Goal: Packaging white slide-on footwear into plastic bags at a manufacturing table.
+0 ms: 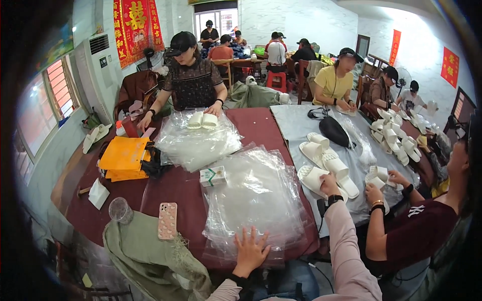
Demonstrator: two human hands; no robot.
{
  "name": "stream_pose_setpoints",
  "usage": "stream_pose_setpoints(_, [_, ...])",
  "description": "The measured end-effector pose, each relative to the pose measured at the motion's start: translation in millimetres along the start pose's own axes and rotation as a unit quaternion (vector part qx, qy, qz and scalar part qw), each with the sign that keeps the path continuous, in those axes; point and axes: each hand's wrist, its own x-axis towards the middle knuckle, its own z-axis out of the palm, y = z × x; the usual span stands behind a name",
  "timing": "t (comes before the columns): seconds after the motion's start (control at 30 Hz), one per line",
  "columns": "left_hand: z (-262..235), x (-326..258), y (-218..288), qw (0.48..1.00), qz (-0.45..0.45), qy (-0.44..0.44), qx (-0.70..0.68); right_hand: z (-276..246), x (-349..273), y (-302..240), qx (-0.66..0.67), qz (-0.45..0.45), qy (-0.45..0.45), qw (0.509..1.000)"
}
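On bags [253, 200] near their edge rests the left hand [251, 254].

Right hand [330, 185]: facing away from the body, fingers bending; from here I'm not seeing how firmly they're gripping.
Right arm [346, 238]: extending nearly straight, behind the grip.
Left hand [251, 253]: lying palm down, fingers standing apart, left of the grip, nearer the body.

You've got large gold characters on the red wall banner [138, 32] back left, more on the red sheet [450, 66] far right. White letters on the maroon shirt [419, 231] to your right. Small white box [213, 176] on your clear bags [253, 200]: green mark, print too small to read.
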Motion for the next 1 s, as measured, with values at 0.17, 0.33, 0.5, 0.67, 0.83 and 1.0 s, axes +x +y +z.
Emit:
stream_pose_setpoints(0.17, [1, 1, 0, 1.0, 0.006, 0.005, -0.005, -20, 24, 6, -0.042, -0.017, -0.013, 0.999])
stream_pose_setpoints(0.33, [4, -1, -1, 1.0, -0.002, 0.0, 0.003, -24, 30, 10, -0.096, -0.021, 0.016, 0.995])
stream_pose_setpoints(0.5, [4, 5, 4, 1.0, 0.018, 0.01, -0.009, -52, 52, -10, -0.037, -0.157, 0.383, 0.91])
stream_pose_setpoints(0.67, [5, -4, -5, 1.0, -0.005, 0.004, 0.006, -41, 22, -9, -0.061, -0.061, 0.036, 0.996])
stream_pose_setpoints(0.83, [2, -2, 0, 1.0, 0.006, 0.006, 0.001, -34, 6, -16, -0.026, -0.059, 0.001, 0.998])
stream_pose_setpoints(1.0, [3, 4, 3, 1.0, 0.014, 0.007, -0.005, -33, -5, -10, -0.04, -0.121, 0.085, 0.988])
